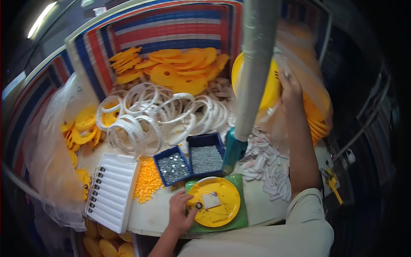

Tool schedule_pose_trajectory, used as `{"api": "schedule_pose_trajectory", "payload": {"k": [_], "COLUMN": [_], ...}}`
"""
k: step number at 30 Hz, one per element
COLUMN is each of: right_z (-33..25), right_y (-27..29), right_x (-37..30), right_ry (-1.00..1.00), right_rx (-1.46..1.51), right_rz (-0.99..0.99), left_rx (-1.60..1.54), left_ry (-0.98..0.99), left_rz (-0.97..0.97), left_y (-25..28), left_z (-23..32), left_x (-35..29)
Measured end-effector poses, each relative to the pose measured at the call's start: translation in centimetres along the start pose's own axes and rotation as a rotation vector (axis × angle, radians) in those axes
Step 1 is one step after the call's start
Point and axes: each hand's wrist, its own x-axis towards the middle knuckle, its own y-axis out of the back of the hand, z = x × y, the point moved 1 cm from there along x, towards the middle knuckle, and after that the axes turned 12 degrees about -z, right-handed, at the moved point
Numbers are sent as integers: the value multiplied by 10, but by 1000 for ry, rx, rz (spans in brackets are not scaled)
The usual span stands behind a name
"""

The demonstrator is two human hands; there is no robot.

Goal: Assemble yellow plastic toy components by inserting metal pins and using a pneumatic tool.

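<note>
A round yellow plastic housing (229, 199) lies on a green pad (242, 216) at the front of the table. Inside it are a white square part (210, 200) and thin wires. My left hand (180, 213) is at the housing's left rim, thumb and fingers curled about a small black round part (198, 205) with wire. My right arm reaches far to the right, where my right hand (291, 87) grips the edge of a large yellow disc (267, 90). The grey pole hides part of that disc.
A grey pole (259, 55) with a teal electric screwdriver (233, 150) below stands before me. Around are white rings (132, 132), yellow discs (188, 64), blue trays (205, 156) of small metal parts, orange pieces (147, 180), white parts (267, 165), a white ribbed tray (112, 188) and plastic bags (51, 162).
</note>
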Motion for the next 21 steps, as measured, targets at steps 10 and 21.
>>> {"api": "schedule_pose_trajectory", "payload": {"k": [10,21], "right_z": [-9,-28], "right_y": [69,19], "right_x": [-230,-274], "right_ry": [-406,-668], "right_rx": [931,1050], "right_rz": [80,81], "left_rx": [409,625], "left_ry": [-651,-946], "left_rz": [-196,-403], "left_y": [23,-4], "left_z": [104,118], "left_x": [73,109]}}
